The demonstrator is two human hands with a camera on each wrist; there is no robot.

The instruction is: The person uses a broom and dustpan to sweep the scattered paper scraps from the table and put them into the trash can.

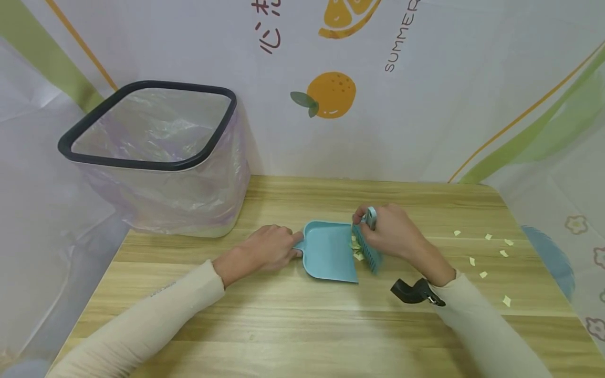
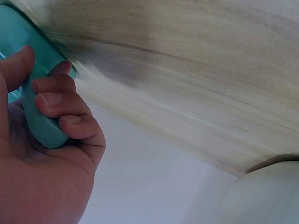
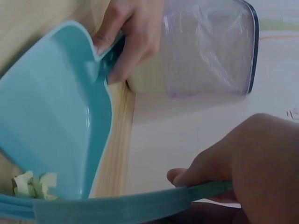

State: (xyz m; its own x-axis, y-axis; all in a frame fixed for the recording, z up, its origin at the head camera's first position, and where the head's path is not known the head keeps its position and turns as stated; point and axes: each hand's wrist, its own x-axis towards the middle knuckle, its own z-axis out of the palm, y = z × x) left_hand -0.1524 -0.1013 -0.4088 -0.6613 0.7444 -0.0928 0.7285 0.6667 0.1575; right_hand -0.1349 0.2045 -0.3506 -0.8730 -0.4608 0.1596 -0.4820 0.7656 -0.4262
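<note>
The left hand (image 1: 267, 247) grips the handle (image 2: 41, 126) of a dustpan (image 1: 328, 252) on the table (image 1: 283, 325); the right hand (image 1: 394, 228) holds a brush (image 1: 368, 249) beside pale scraps (image 1: 356, 245) at the dustpan's open edge. A see-through bag (image 1: 165, 123) lines the bin (image 1: 118, 163), its bottom hard to make out. The sheet (image 1: 283, 142) reads "SUMMER"; Chinese characters (image 1: 269, 38) are cut off above.

dark-rimmed, bag-lined bin (image 1: 189, 197) stands at the far left of the tabletop (image 1: 264, 331); fruit-printed white sheet (image 1: 283, 136) hangs behind.
</note>
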